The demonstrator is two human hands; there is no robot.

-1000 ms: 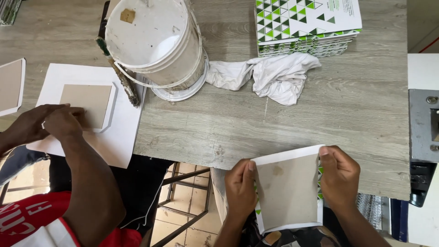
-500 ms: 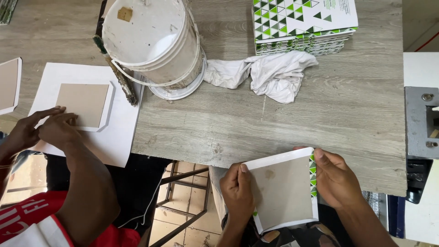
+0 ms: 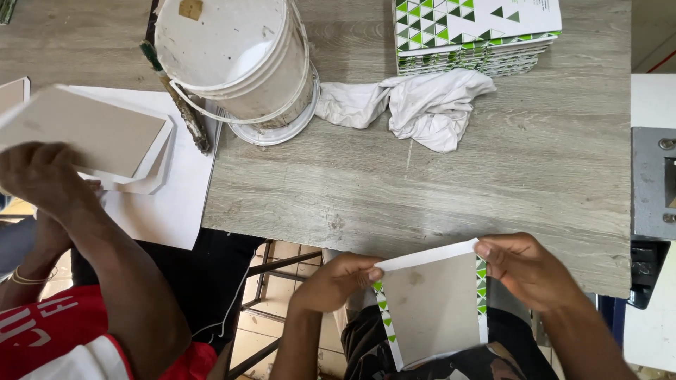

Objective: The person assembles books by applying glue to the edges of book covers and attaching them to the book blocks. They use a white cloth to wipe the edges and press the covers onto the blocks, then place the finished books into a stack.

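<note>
Grey wood-grain table (image 3: 451, 197) lay before you; your left hand (image 3: 338, 281) and right hand (image 3: 524, 271) pinched a light, stiff, green-patterned card panel (image 3: 433, 309) by its top corners, likely bendable.

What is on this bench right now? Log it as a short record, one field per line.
left hand: pinches the left edge of the card panel
right hand: pinches the panel's upper right corner
card panel: grey board, white folded rim, green triangle paper at its sides, held at the table edge
bucket: white, on its side, on a round lid
brush: beside the bucket
cloth: white, crumpled
stack of patterned sheets: far side, green triangles
co-worker's hand: lifts another grey board over white sheets
</note>
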